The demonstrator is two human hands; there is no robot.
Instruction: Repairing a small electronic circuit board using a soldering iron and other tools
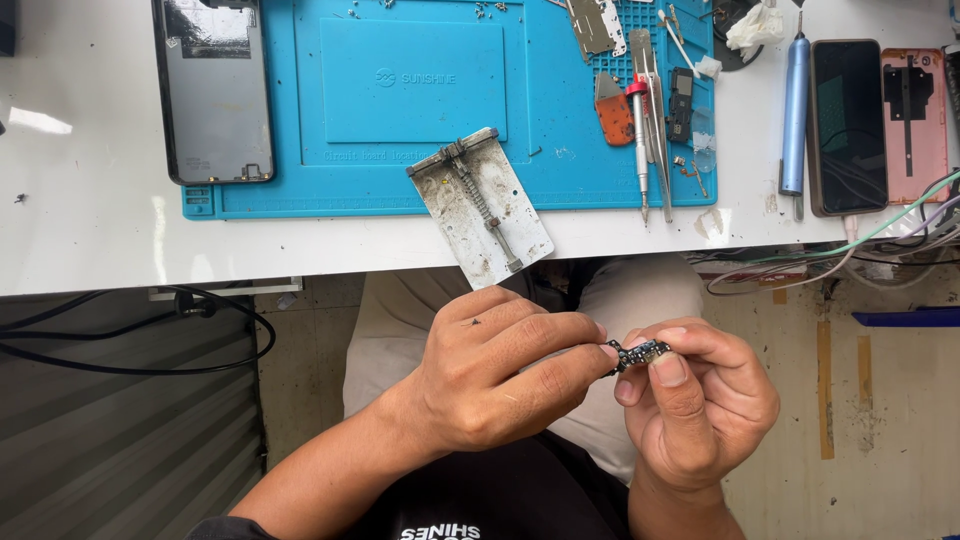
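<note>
Pinching a tiny dark circuit board [637, 353] together, the left hand [500, 375] and right hand [695, 400] could drop it below the tabletop [90, 240] if fingers slip.

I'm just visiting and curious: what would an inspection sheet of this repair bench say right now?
Surface: white table with a blue work mat on it.
Job's things: small dark circuit board, pinched between both hands below the table edge.
Clutter: metal board holder overhanging the edge; phone back cover; red-collared screwdriver; tweezers; blue pen-shaped tool; dark phone; pink phone frame.
Grippers: left hand and right hand both grip the board by fingertips.
Cables: black cable under the table; coloured wires at right.
Surroundings: stained floor.
</note>
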